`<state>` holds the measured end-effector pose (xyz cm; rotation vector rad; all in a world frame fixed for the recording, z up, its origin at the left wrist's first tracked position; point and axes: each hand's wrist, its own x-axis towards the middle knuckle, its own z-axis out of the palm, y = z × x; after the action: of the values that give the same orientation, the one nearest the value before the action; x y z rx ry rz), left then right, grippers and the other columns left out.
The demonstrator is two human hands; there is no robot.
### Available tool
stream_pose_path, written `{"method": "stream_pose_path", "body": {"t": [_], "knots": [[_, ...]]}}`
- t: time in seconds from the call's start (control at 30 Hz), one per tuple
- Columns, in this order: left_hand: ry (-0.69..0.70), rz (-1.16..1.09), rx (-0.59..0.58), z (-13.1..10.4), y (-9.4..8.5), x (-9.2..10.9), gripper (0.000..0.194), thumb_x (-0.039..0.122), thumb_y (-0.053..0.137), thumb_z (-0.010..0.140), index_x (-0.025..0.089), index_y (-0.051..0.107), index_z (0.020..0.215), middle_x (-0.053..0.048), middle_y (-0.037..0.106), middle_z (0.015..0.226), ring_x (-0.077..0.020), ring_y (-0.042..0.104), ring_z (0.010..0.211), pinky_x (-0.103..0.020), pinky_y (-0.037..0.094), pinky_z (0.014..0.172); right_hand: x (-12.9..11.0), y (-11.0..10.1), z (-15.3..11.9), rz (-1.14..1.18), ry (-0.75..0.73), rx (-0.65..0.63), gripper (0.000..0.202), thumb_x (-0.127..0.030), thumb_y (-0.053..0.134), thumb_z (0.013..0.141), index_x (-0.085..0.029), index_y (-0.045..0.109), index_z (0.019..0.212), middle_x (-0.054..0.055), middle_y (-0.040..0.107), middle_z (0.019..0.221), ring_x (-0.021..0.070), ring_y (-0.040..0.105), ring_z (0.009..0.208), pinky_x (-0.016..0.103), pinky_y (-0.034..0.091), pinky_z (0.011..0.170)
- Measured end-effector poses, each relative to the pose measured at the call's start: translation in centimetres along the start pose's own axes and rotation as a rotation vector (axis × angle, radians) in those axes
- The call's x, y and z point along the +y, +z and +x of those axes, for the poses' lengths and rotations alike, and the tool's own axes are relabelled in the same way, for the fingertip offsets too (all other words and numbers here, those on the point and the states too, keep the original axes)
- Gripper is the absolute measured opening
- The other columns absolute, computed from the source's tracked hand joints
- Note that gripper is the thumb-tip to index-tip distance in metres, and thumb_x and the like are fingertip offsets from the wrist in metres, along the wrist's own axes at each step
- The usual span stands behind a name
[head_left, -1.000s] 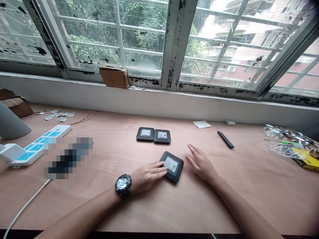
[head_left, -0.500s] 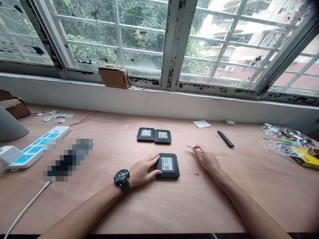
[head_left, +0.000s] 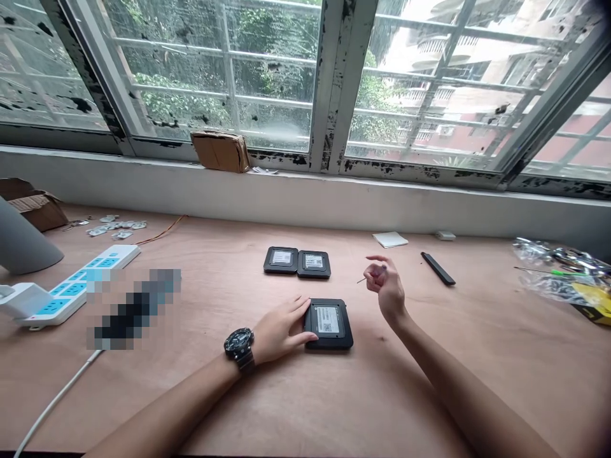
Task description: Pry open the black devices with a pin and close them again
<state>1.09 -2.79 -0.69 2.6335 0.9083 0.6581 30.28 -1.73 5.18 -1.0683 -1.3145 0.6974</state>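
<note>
Presently listed: slips to guard against

Item, black case (head_left: 329, 326): flat on the table (head_left: 267, 413), label (head_left: 327, 319) upward, nearer me than two similar cases (head_left: 314, 263) set side by side. Item, my left hand (head_left: 281, 327): spread, thumb and fingers against the case's left side. Fault likely: with its right side unbraced, a sideways push could swivel it. Item, my right hand (head_left: 387, 289): fingers curled, pinching a thin pin-like piece (head_left: 361, 280), clear of the case; exact kind too small to tell. Faults likely: slackened fingers could drop so slight a piece; a stray tip could scratch the label.
</note>
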Motion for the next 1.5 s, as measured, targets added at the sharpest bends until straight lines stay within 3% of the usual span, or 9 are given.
{"method": "stream_pose_path", "body": {"t": [0.17,0.33,0.63,0.83,1.0,1.13,1.27,1.37,1.5], "knots": [[0.02,0.071,-0.014,0.1,0.2,-0.1,0.073,0.06,0.055,0.1,0.015,0.038,0.155,-0.016,0.043,0.158,-0.0302,0.039,0.148,-0.048,0.04,0.119,-0.3,-0.1,-1.1,0.116,-0.013,0.095,0.049,-0.063,0.022,0.104,-0.027,0.053,0.113,-0.003,0.043,0.07,0.0126,0.028,0.046,0.027,0.022,0.043],[0.087,0.195,-0.044,0.7,0.0,0.4,0.075,0.063,0.05,0.1,0.009,0.043,0.151,-0.019,0.044,0.157,-0.0329,0.035,0.149,-0.05,0.032,0.123,0.1,0.0,-1.5,0.043,0.026,-0.022,0.037,-0.058,0.038,0.104,-0.025,0.055,0.099,-0.002,0.051,0.068,0.0143,0.039,0.052,0.027,0.029,0.047],[0.131,0.265,-0.046,1.1,-0.1,0.4,0.072,0.063,0.046,0.101,0.008,0.046,0.148,-0.019,0.047,0.154,-0.033,0.036,0.149,-0.048,0.031,0.124,1.8,1.7,-2.5,-0.071,-0.185,-0.153,0.031,-0.044,0.039,0.108,-0.024,0.053,0.089,-0.003,0.05,0.068,0.0139,0.045,0.058,0.029,0.036,0.054],[0.147,0.289,-0.056,1.3,-0.1,0.3,0.074,0.064,0.046,0.101,0.005,0.047,0.146,-0.022,0.047,0.154,-0.0338,0.038,0.148,-0.048,0.032,0.123,1.9,2.2,-2.3,-0.125,-0.158,-0.197,0.034,-0.047,0.038,0.108,-0.024,0.052,0.087,-0.003,0.048,0.068,0.0137,0.043,0.058,0.029,0.036,0.056],[0.152,0.284,-0.055,1.4,0.2,0.1,0.076,0.064,0.046,0.101,0.003,0.047,0.146,-0.024,0.047,0.153,-0.0344,0.039,0.147,-0.047,0.033,0.123,1.3,2.2,-2.1,0.022,-0.02,-0.3,0.045,-0.052,0.03,0.108,-0.023,0.064,0.099,-0.001,0.05,0.069,0.0151,0.046,0.062,0.027,0.037,0.055],[0.162,0.268,-0.047,1.4,0.3,0.1,0.074,0.063,0.047,0.101,0.004,0.048,0.145,-0.023,0.048,0.152,-0.0351,0.038,0.147,-0.049,0.033,0.123,0.8,1.7,-1.6,0.003,0.007,-0.34,0.037,-0.051,0.05,0.102,-0.022,0.071,0.097,0.002,0.062,0.079,0.0145,0.052,0.064,0.028,0.041,0.056],[0.132,0.196,-0.031,1.1,0.3,0.1,0.072,0.059,0.049,0.101,0.005,0.045,0.148,-0.022,0.045,0.155,-0.0333,0.038,0.148,-0.046,0.036,0.122,0.7,1.5,-1.4,0.071,0.028,-0.353,0.026,-0.046,0.064,0.096,-0.021,0.069,0.09,0.002,0.069,0.083,0.0092,0.045,0.051,0.028,0.042,0.053],[0.091,0.11,-0.02,0.9,0.1,0.0,0.071,0.059,0.052,0.1,0.009,0.044,0.15,-0.02,0.044,0.156,-0.0314,0.04,0.147,-0.045,0.039,0.12,0.7,1.4,-1.5,0.163,0.061,-0.355,0.025,-0.047,0.061,0.098,-0.023,0.068,0.097,0.001,0.066,0.082,0.0087,0.043,0.051,0.026,0.038,0.05],[0.052,0.006,-0.049,1.0,-0.5,-0.3,0.083,0.065,0.06,0.093,0.013,0.038,0.154,-0.019,0.041,0.158,-0.0334,0.039,0.148,-0.049,0.037,0.121,0.8,1.1,-1.5,0.149,0.058,-0.362,0.034,-0.05,0.052,0.102,-0.023,0.071,0.11,0.002,0.064,0.083,0.0107,0.047,0.057,0.027,0.041,0.054]]}}
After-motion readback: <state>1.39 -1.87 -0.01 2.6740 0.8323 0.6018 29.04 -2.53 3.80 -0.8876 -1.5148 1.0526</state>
